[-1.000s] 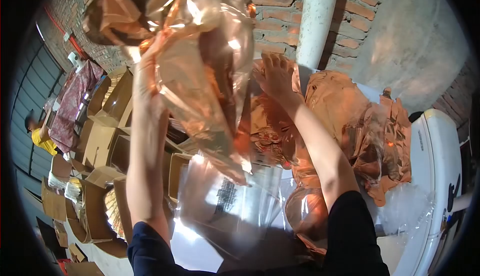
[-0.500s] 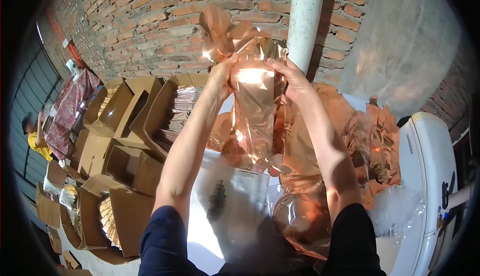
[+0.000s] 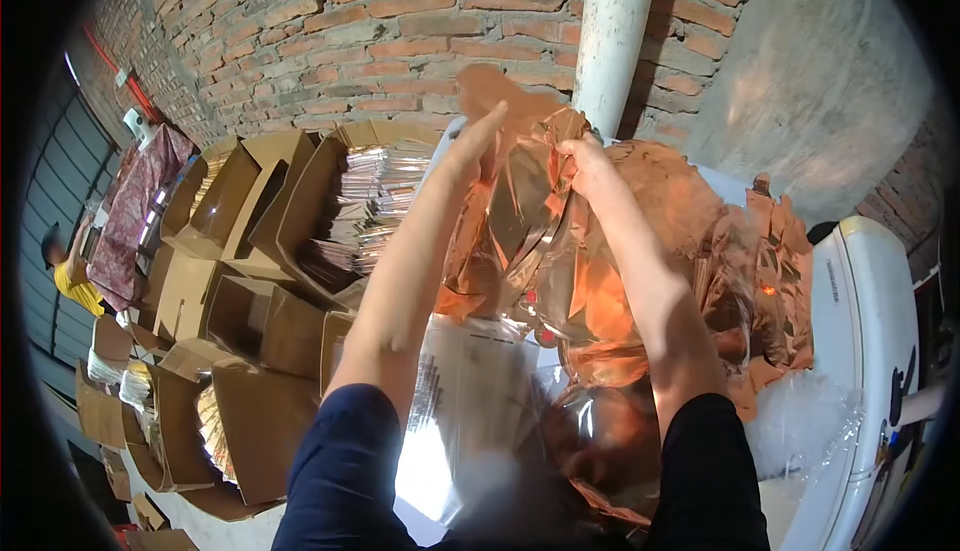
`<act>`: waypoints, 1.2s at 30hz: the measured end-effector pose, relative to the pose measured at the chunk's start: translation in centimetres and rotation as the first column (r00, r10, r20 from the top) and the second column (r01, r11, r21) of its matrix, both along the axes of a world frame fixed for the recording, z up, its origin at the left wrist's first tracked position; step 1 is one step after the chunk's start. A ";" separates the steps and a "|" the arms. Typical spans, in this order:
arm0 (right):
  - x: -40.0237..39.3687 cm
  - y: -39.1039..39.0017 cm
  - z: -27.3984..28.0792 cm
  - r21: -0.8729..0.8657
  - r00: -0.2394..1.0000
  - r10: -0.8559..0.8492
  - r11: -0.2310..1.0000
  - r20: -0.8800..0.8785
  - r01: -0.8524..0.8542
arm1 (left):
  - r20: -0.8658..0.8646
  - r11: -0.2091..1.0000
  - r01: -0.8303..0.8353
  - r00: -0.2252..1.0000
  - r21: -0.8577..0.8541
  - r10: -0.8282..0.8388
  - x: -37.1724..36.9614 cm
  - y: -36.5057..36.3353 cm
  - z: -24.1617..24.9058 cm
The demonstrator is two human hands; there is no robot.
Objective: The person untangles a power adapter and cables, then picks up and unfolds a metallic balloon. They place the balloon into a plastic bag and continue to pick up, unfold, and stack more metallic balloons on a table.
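Observation:
A shiny, crumpled sheet of copper-coloured foil (image 3: 525, 186) hangs between my two hands over the pile, its upper part blurred. My left hand (image 3: 485, 141) is closed at its upper left edge, most fingers hidden behind the foil and smeared. My right hand (image 3: 588, 163) pinches its upper right side, the thumb lying on top. More copper-coloured foil pieces (image 3: 655, 201) lie heaped under and to the right of my right forearm. Below my hands rests a stack of clear plastic sleeves (image 3: 475, 381).
Open cardboard boxes (image 3: 265, 316) stand on the left, one filled with flat silvery packets (image 3: 375, 196). A brick wall (image 3: 400, 31) and a white pipe (image 3: 615, 41) rise behind. Clear plastic film (image 3: 800, 421) and a white appliance (image 3: 875, 301) are at right. A person in yellow (image 3: 75, 281) is far left.
The foil between my hands has dropped and spread over the pile. My left hand has moved slightly right and my right hand slightly lower. The silvery packets show more fully.

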State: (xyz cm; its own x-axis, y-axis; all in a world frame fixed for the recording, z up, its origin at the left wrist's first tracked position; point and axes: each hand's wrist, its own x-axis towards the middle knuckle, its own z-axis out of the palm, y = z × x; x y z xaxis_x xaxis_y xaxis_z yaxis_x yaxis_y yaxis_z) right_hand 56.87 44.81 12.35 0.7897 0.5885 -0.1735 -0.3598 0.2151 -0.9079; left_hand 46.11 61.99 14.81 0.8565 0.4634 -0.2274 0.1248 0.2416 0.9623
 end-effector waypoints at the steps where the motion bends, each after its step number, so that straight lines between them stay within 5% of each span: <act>1: 0.7 0.2 -1.0 -0.030 1.000 0.012 0.999 -0.012 -0.012 | -0.007 1.000 0.011 1.000 -0.024 -0.011 0.2 -0.1 -0.6; 5: 2.4 0.5 -2.5 0.098 0.994 0.082 0.992 -0.079 -0.074 | -0.030 0.993 0.113 0.993 0.038 -0.112 0.2 -0.4 -1.4; 6: 0.0 -0.4 0.3 -0.043 0.996 -0.010 0.999 -0.083 0.006 | -0.121 0.986 0.149 0.983 0.080 -0.138 -0.8 -1.1 0.2; 7: 0.3 -0.2 -0.1 0.006 0.989 0.025 1.000 -0.143 -0.024 | -0.208 0.975 0.187 0.965 0.120 -0.159 -1.8 -2.0 1.9; 8: 0.8 0.1 -0.4 0.056 0.978 0.063 0.997 -0.198 -0.053 | -0.210 0.913 0.230 0.964 0.337 -0.166 -2.8 -2.9 3.0; 11: 2.3 0.5 -0.1 0.044 0.979 0.085 0.996 -0.185 -0.078 | -0.087 0.845 0.416 0.907 0.337 -0.411 -4.3 -2.0 2.4; 12: 1.6 0.3 1.1 0.012 0.985 0.079 0.997 -0.154 -0.078 | -0.103 0.918 0.330 0.943 0.219 -0.315 -4.9 -1.7 1.9; 16: -4.1 -0.4 5.3 0.213 0.999 0.034 0.976 -0.003 -0.033 | 0.108 0.907 0.417 0.901 0.056 -0.421 -8.2 -2.8 3.6; 17: -3.8 -0.3 5.1 0.141 0.996 0.076 0.987 0.053 -0.082 | 0.054 0.912 0.373 0.921 0.172 -0.386 -8.0 -2.0 2.6; 19: -2.7 -0.3 4.1 -0.012 0.974 0.169 0.986 0.149 -0.169 | 0.150 0.942 0.336 0.930 0.020 -0.335 -8.6 -3.1 2.8; 20: -2.8 -0.8 4.4 0.101 0.960 0.272 0.956 0.058 -0.277 | 0.072 0.948 0.270 0.956 0.167 -0.285 -9.6 -4.0 4.5; 23: -3.4 -1.1 4.8 0.180 0.976 0.155 0.975 -0.151 -0.127 | 0.076 0.871 0.427 0.887 0.242 -0.456 -8.0 -1.2 2.9; 24: -2.4 -0.5 3.9 0.165 0.981 0.167 0.975 -0.094 -0.150 | 0.201 0.912 0.300 0.911 0.280 -0.361 -7.4 -1.6 2.2; 27: -2.3 0.0 4.1 0.120 0.942 0.308 0.939 0.132 -0.323 | -0.229 0.723 0.483 0.875 0.494 -0.427 -7.6 0.3 4.4; 28: -5.2 -0.8 7.0 0.096 0.968 0.251 0.963 0.032 -0.253 | -0.193 0.793 0.449 0.893 0.412 -0.406 -8.5 -1.0 6.3; 29: -5.4 -0.7 7.9 0.152 0.969 0.229 0.959 0.090 -0.241 | -0.026 0.847 0.365 0.922 0.385 -0.386 -7.4 0.4 4.5; 31: -5.4 -0.5 8.7 0.257 0.963 0.180 0.939 0.200 -0.229 | 0.095 0.917 0.284 0.942 0.279 -0.321 -9.7 -2.5 8.6; 32: -6.6 -1.1 9.9 0.267 0.975 0.136 0.946 0.178 -0.181 | 0.067 0.890 0.363 0.916 0.277 -0.395 -10.5 -2.3 10.1; 33: -6.5 -1.1 9.4 0.301 0.976 0.125 0.938 0.176 -0.174 | 0.263 0.920 0.345 0.885 0.184 -0.385 -10.3 -3.0 9.6; 36: -4.6 -0.3 5.2 0.293 0.966 0.057 0.947 0.253 -0.133 | 0.013 0.904 0.322 0.941 0.280 -0.339 -6.0 2.4 0.4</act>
State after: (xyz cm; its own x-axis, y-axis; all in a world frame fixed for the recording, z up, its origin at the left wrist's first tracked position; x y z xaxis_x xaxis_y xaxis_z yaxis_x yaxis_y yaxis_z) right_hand 52.31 44.52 17.56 0.7232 0.6573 0.2121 -0.1737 0.4704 -0.8652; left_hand 40.07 64.40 15.22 0.9792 0.1875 -0.0776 0.0927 -0.0731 0.9930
